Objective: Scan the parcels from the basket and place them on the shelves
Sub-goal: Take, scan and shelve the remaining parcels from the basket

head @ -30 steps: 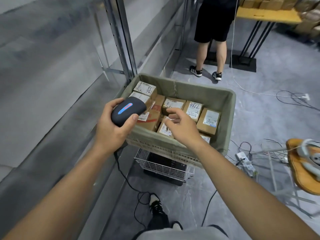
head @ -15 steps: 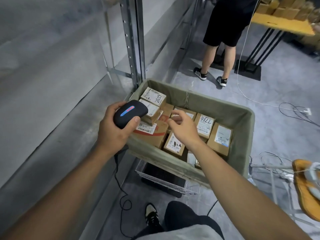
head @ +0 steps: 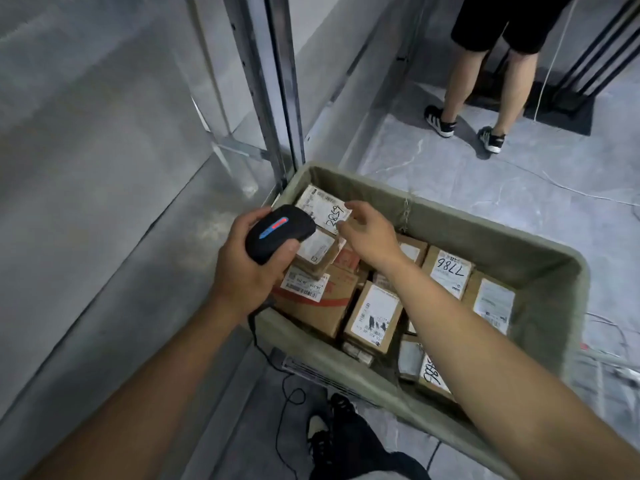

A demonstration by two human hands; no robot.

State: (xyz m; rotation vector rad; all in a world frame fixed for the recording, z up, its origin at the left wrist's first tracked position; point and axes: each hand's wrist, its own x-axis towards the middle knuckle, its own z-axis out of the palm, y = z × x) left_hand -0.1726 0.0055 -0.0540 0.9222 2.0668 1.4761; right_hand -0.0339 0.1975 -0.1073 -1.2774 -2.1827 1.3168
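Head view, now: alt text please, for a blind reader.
Left hand grips a black scanner over a basket of cardboard parcels, while the right hand reaches for the top parcel at the far left corner. Metal shelves stand left.

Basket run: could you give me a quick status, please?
Left hand grips scanner. Right hand reaching top-corner parcel, no grip visible. Basket full. Nothing blocking.

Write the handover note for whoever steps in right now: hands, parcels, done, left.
Left hand grips the scanner over the basket's near-left corner.
Right hand reaches to the top parcel at the basket's far-left corner, fingers at its edge; a firm grip cannot be confirmed.
Other parcels, including the one marked 7786, lie in the basket.
Done: nothing visible on the shelf.
Left: lift, scan and shelve each parcel.
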